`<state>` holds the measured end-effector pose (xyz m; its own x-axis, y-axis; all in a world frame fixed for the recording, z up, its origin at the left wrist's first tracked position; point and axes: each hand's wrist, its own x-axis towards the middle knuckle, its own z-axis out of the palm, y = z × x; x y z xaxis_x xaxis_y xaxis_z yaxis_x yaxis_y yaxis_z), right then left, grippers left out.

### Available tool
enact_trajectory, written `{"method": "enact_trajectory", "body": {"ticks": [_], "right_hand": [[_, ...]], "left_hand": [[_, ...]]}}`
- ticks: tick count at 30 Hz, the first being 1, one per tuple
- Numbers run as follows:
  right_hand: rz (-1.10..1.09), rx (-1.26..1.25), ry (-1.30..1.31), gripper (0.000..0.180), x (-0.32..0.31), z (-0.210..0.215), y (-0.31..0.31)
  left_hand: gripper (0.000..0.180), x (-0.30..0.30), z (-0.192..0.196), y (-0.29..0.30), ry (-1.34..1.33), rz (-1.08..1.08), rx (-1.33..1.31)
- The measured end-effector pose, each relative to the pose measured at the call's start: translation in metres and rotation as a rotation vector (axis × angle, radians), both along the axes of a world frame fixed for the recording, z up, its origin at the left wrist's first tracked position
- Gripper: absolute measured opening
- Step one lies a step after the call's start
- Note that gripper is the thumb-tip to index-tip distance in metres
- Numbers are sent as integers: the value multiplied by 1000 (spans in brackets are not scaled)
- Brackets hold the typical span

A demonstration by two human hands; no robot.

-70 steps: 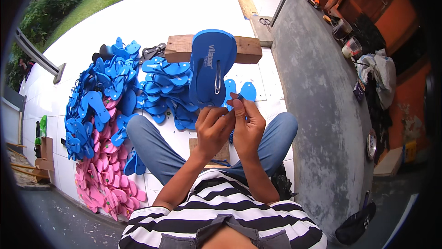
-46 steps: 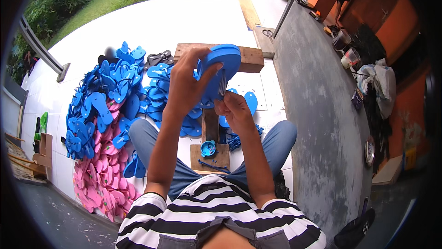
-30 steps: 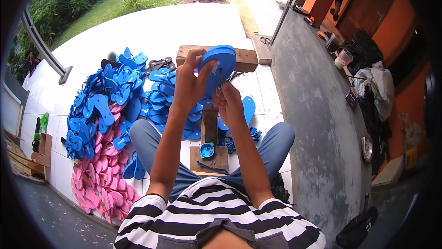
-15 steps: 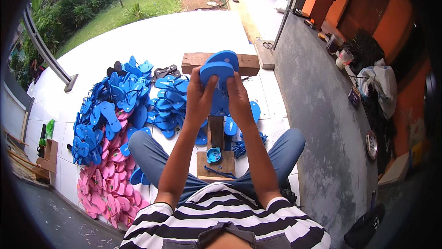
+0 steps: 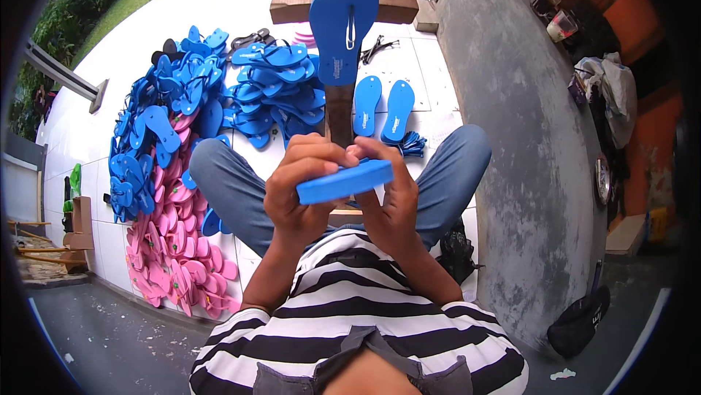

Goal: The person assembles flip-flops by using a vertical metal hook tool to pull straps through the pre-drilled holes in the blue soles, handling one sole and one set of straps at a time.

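Note:
Close to my body, a blue flip-flop sole [image 5: 345,182] is held nearly edge-on between both hands. The fingers of my left hand [image 5: 298,176] wrap over its left end. My right hand [image 5: 391,194] grips the other end, its thumb and fingers meeting the left fingertips above the sole. Whether a strap is fitted underneath is hidden. Beyond my hands, another blue sole [image 5: 337,48] rests on a wooden stand [image 5: 338,114], with a slim pale loop [image 5: 351,28] along its middle. Two more blue soles [image 5: 367,99] lie right of the stand, by a bundle of blue straps [image 5: 414,144].
To my left are heaps of blue flip-flops [image 5: 270,88] and pink flip-flops [image 5: 179,267]. A wooden crossbeam [image 5: 292,6] lies at the far end of the stand. A grey ledge [image 5: 518,139] runs along my right, and a black bag [image 5: 456,252] sits beside my right knee.
My hands have drawn back from the crossbeam toward my body, bringing one blue sole and tipping it edge-on. Another sole stays on the stand. The view has tilted downward.

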<state>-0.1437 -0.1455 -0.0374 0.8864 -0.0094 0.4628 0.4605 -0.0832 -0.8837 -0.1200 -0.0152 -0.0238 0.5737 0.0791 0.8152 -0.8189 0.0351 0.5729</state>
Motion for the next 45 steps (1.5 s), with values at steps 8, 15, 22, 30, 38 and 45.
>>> {"method": "enact_trajectory", "body": {"ticks": [8, 15, 22, 30, 38, 45], "right_hand": [[125, -43, -287, 37, -4, 8, -8], [98, 66, -136, 35, -2, 3, 0], [117, -371, 87, 51, 25, -20, 3], [486, -325, 356, 56, 76, -102, -8], [500, 331, 965, 49, 94, -173, -30], [65, 569, 925, 27, 120, -202, -76]], "left_hand": [[20, -5, 13, 30, -222, -119, 212], [21, -12, -1, 22, -57, -125, 134], [37, 2, -35, 46, 645, 162, 285], [30, 38, -99, 81, 1042, 184, 34], [22, 55, -158, 114, 1232, 99, -619], [28, 36, -196, 70, 1307, -189, -315]]}}
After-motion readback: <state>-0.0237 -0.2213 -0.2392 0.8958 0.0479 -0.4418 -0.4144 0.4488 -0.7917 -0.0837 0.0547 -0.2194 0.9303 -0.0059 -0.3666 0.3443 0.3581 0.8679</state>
